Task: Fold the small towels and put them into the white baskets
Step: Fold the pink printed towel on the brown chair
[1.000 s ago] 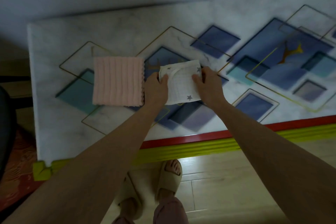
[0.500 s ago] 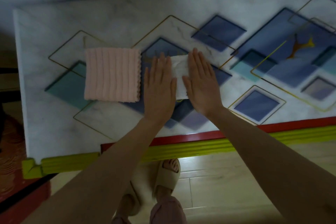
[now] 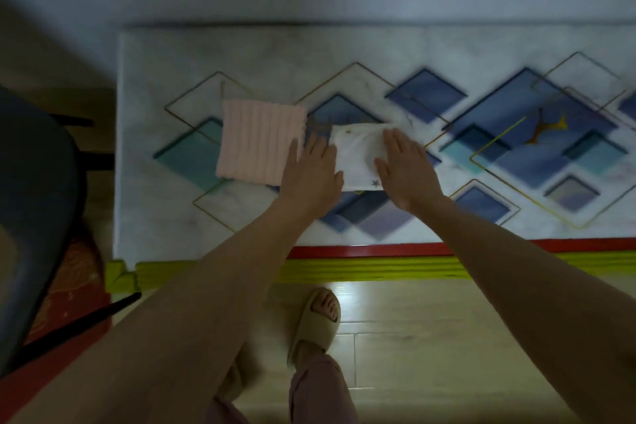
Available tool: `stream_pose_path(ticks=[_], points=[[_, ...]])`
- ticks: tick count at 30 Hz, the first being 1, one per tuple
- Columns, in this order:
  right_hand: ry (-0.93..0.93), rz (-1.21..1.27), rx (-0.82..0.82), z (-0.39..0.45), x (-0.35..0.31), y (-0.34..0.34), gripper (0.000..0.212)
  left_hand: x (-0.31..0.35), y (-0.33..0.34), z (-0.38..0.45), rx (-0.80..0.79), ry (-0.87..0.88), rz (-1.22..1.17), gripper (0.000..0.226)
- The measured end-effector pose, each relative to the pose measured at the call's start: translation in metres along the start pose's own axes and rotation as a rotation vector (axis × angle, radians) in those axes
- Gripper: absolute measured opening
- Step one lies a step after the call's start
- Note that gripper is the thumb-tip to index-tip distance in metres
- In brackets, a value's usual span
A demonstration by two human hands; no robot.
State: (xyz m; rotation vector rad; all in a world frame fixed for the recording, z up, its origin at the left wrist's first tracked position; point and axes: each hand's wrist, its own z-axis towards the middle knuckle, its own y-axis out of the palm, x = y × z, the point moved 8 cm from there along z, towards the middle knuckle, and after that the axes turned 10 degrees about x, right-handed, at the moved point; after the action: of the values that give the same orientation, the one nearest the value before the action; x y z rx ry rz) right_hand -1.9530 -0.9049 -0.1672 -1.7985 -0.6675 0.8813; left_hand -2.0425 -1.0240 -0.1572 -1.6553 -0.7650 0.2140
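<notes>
Pink towel [image 3: 260, 144]: ribbed plush cloth, matt. White towel [image 3: 358, 155]: thin soft cloth, small star print. Table cover [image 3: 344, 45]: smooth marble-look print. Floor [image 3: 413, 337] at 6 o'clock: glossy wood planks. Slipper [image 3: 315, 323]: matt foam-like.

On the tabletop [image 3: 344, 45], the ribbed towel [image 3: 258, 143] lies left of the starred towel [image 3: 358, 155], nearly touching.

Left hand [image 3: 311, 172] and right hand [image 3: 406, 169] press flat on the folded white towel [image 3: 358, 155] on the counter [image 3: 206, 52]; pink towel [image 3: 260, 143] lies just beside.
</notes>
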Motion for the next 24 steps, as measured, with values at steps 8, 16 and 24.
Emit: stream_pose_path(ticks=[8, 16, 24], points=[[-0.075, 0.018, -0.162, -0.065, -0.174, -0.065, 0.024, -0.105, -0.095, -0.137, -0.265, -0.270, -0.243, 0.041], [-0.367, -0.025, -0.223, -0.122, -0.434, -0.061, 0.026, -0.287, -0.190, -0.293, -0.219, -0.481, -0.324, 0.030], [-0.539, -0.010, -0.299, -0.129, -0.657, -0.017, 0.015, -0.490, -0.223, -0.441, -0.136, -0.716, -0.339, 0.030]])
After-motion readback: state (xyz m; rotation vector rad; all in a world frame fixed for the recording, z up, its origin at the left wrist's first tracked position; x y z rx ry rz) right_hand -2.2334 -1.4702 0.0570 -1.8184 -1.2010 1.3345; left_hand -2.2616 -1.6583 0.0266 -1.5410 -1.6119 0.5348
